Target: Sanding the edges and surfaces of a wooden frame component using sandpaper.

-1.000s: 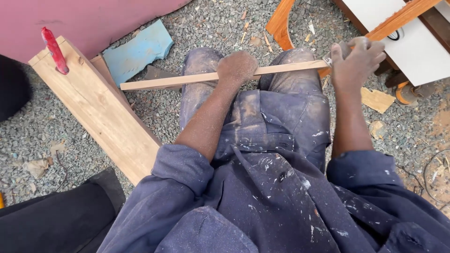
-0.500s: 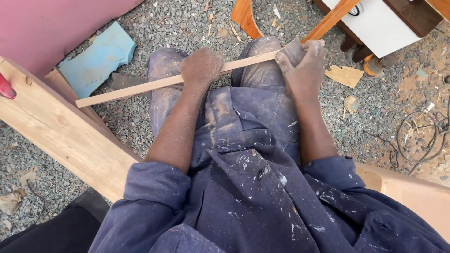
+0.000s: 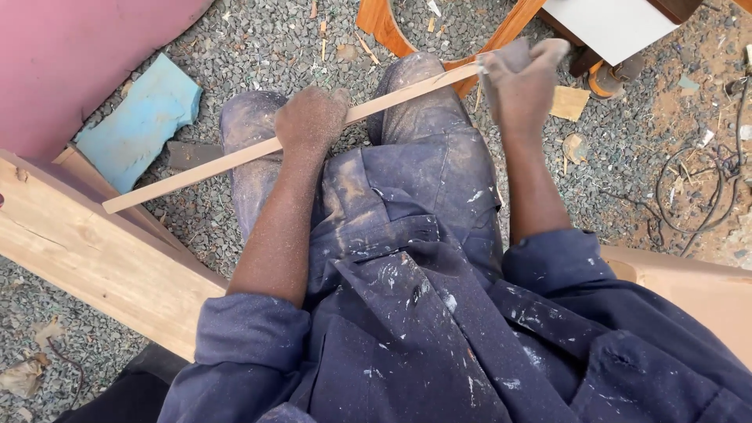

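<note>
A long thin wooden strip lies across my knees, slanting up from lower left to upper right. My left hand, dusted with sawdust, is clenched around the strip near its middle. My right hand grips a folded piece of sandpaper wrapped over the strip's right end. I sit in dusty blue overalls with paint specks.
A wide wooden plank runs along the left on the gravel. A blue foam scrap lies beyond it by a pink panel. A curved wooden frame, a white board, a cable and another pale board are to the right.
My right hand with the sandpaper slid in along the strip, then back out to its right end. The view shifted, so the plank and foam moved left and down.
</note>
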